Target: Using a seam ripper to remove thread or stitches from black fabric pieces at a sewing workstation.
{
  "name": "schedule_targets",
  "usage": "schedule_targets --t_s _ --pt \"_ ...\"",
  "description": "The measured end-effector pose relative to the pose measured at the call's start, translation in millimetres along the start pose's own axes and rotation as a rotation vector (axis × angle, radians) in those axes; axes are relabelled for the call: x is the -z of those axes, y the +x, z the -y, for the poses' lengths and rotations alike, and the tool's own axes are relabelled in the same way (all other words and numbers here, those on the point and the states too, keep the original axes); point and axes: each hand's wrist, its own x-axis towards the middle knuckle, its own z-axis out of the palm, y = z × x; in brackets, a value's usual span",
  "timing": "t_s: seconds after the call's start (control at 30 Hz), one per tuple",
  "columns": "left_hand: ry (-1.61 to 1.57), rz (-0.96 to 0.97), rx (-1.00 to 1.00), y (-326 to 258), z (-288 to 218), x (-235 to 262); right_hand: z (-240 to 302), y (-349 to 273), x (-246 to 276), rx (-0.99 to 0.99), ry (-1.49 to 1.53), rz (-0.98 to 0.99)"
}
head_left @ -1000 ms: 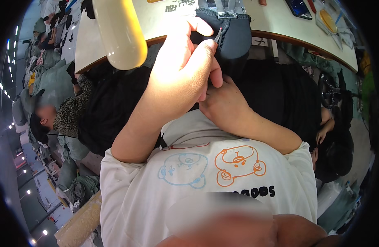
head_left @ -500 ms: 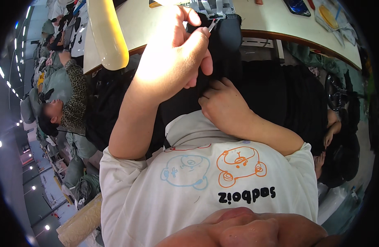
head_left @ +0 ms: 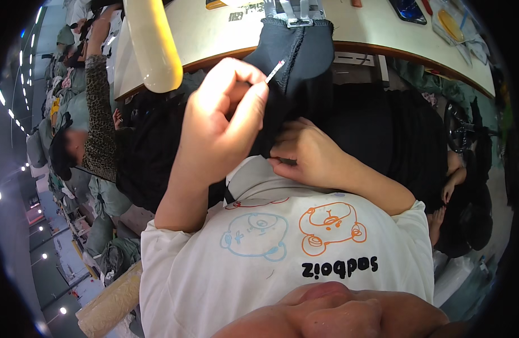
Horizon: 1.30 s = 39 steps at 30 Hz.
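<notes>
While the left hand (head_left: 228,121) pinches a slim red-tipped tool (head_left: 275,71) at twelve o'clock, a loosened grip could let it snag seamed black cloth (head_left: 317,50) at one; I cannot tell the grip of the right hand (head_left: 316,155).

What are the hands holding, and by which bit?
The left hand pinches a thin tool well behind its free reddish tip, between thumb and forefinger. The right hand is at black fabric; I can't tell if it grips any.

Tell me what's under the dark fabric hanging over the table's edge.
On either side, the brown edge of the table runs out of sight behind the dark fabric. The stretch between is covered, so anything else beneath can't be seen.
</notes>
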Motion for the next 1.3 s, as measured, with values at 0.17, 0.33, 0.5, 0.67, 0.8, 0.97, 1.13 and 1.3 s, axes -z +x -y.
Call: schedule_targets --t_s 0.17,0.33,0.5,0.67,0.8,0.97,1.13,1.3 --pt "0.045 -0.065 -0.157 -9.4 27.3 -1.9 4.3 9.8 -3.8 0.097 0.363 0.011" --pt "0.016 -0.071 -0.050 -10.3 30.1 1.3 0.7 2.1 -5.4 0.108 0.535 -0.116" --pt "0.155 0.129 -0.796 8.0 36.9 -1.0 3.6 -26.4 7.9 -0.044 0.790 -0.093" --pt "0.113 0.389 -0.559 3.8 42.3 -4.0 25.8 -43.4 30.8 -0.286 1.159 -0.159" --pt "-0.054 0.422 -0.466 -6.3 52.7 2.3 31.7 -43.1 45.2 -0.361 1.072 -0.262" --pt "-0.334 0.186 -0.265 -19.1 71.3 4.9 36.1 -21.1 40.0 -0.300 0.580 -0.486" --pt "-0.659 0.165 -0.038 -28.1 74.9 12.6 29.0 -5.9 21.3 -0.201 0.152 -0.464" --pt "-0.641 0.156 -0.002 -21.5 72.1 20.9 18.3 -6.5 21.7 -0.220 0.220 -0.560"
